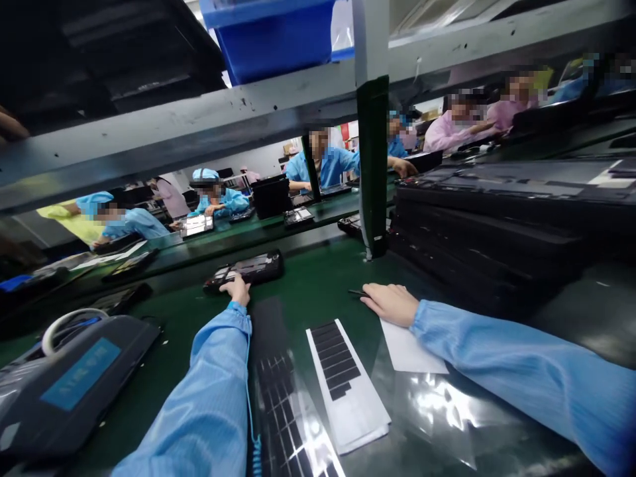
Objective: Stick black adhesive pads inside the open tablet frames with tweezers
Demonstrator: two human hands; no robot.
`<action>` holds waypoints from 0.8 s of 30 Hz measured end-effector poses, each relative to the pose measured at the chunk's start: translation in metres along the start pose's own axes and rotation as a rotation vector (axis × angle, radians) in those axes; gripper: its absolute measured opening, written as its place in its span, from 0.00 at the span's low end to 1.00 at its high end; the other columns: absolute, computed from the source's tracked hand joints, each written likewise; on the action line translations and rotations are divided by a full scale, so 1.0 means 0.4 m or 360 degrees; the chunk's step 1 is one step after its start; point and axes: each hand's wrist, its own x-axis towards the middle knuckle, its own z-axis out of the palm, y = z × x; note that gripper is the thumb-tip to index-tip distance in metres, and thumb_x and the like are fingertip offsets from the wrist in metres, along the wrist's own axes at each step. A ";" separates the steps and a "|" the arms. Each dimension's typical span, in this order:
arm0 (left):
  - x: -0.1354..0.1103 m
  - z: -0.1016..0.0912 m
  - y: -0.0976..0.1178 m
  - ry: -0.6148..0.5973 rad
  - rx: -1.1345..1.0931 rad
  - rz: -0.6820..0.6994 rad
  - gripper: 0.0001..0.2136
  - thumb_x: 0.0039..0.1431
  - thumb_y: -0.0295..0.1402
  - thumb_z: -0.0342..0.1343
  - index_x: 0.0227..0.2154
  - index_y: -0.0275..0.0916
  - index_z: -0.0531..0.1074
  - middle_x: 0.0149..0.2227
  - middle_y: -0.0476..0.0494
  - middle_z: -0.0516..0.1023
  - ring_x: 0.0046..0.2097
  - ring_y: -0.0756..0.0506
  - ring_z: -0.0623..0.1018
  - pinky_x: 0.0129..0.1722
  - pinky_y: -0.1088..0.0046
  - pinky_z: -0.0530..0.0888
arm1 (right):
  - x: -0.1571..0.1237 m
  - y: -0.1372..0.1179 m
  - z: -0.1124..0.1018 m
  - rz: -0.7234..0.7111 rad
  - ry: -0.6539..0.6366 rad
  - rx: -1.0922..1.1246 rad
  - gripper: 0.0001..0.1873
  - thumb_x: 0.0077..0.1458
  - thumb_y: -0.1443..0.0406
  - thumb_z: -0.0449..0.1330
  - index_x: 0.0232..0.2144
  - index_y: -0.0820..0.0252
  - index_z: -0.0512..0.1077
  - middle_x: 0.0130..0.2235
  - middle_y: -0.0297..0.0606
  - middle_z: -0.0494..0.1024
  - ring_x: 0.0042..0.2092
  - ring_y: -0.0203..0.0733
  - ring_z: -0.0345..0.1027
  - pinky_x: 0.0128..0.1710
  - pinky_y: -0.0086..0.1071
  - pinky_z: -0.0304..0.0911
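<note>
My left hand (237, 289) reaches forward across the green bench and grips the near edge of a black tray (272, 266) with a flat electronic part in it. A blue coiled cord (256, 454) runs along that sleeve. My right hand (390, 303) rests palm down, closed round a thin dark pointed tool (355, 293) whose exact kind I cannot make out. Under that wrist lies a white sheet (412, 348). Between my arms is a white backing sheet (362, 414) with black rectangular stickers, beside a clear-covered sheet of black pieces (283, 397).
A grey machine with a blue label (79, 374) stands at the left. Black trays (477, 225) are stacked at the right. A green post (372, 172) and overhead shelf beam (149, 129) frame the bench; a blue bin (278, 43) sits above. Co-workers (322, 162) work across the line.
</note>
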 end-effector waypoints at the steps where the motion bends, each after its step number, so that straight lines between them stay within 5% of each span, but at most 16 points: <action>1: 0.005 -0.006 -0.007 -0.0051 0.0051 -0.0032 0.17 0.60 0.37 0.51 0.49 0.35 0.65 0.49 0.40 0.68 0.47 0.45 0.72 0.45 0.61 0.72 | 0.000 0.000 -0.002 -0.0017 -0.0011 -0.0016 0.15 0.64 0.59 0.42 0.40 0.61 0.65 0.42 0.43 0.72 0.37 0.46 0.70 0.32 0.34 0.57; 8: -0.038 0.012 0.019 -0.0697 0.0542 -0.0028 0.13 0.60 0.36 0.51 0.44 0.33 0.67 0.42 0.42 0.72 0.40 0.49 0.74 0.39 0.67 0.74 | -0.009 0.018 0.003 -0.0161 -0.0034 -0.0073 0.16 0.64 0.57 0.41 0.41 0.60 0.64 0.44 0.42 0.71 0.36 0.42 0.69 0.30 0.30 0.54; 12: -0.137 0.047 0.087 -0.1084 0.0671 0.0166 0.06 0.58 0.29 0.51 0.32 0.31 0.70 0.28 0.46 0.74 0.29 0.53 0.73 0.29 0.80 0.69 | -0.027 0.056 0.000 -0.0205 -0.0096 -0.0094 0.15 0.64 0.58 0.43 0.41 0.60 0.64 0.45 0.41 0.71 0.36 0.41 0.69 0.29 0.29 0.51; 15: -0.250 0.054 0.137 -0.1426 0.0720 0.0237 0.05 0.54 0.29 0.54 0.29 0.32 0.72 0.26 0.47 0.75 0.29 0.53 0.74 0.31 0.82 0.68 | -0.035 0.090 -0.013 -0.0233 -0.0153 -0.0095 0.14 0.64 0.59 0.44 0.41 0.61 0.64 0.44 0.41 0.71 0.39 0.41 0.68 0.31 0.29 0.51; 20: -0.439 -0.017 0.143 -0.2245 0.1243 0.0865 0.06 0.51 0.31 0.57 0.28 0.33 0.74 0.29 0.47 0.74 0.35 0.50 0.73 0.39 0.78 0.67 | -0.065 0.086 -0.055 -0.0136 -0.0155 -0.0140 0.13 0.62 0.59 0.48 0.39 0.62 0.65 0.43 0.43 0.71 0.40 0.43 0.68 0.29 0.29 0.49; 24: -0.495 -0.114 0.079 -0.2508 0.1573 0.1281 0.15 0.56 0.37 0.53 0.45 0.38 0.69 0.50 0.40 0.69 0.53 0.43 0.67 0.55 0.65 0.63 | -0.149 0.000 -0.076 -0.0007 -0.0078 -0.0066 0.15 0.61 0.56 0.48 0.39 0.62 0.64 0.39 0.41 0.73 0.37 0.44 0.69 0.26 0.30 0.48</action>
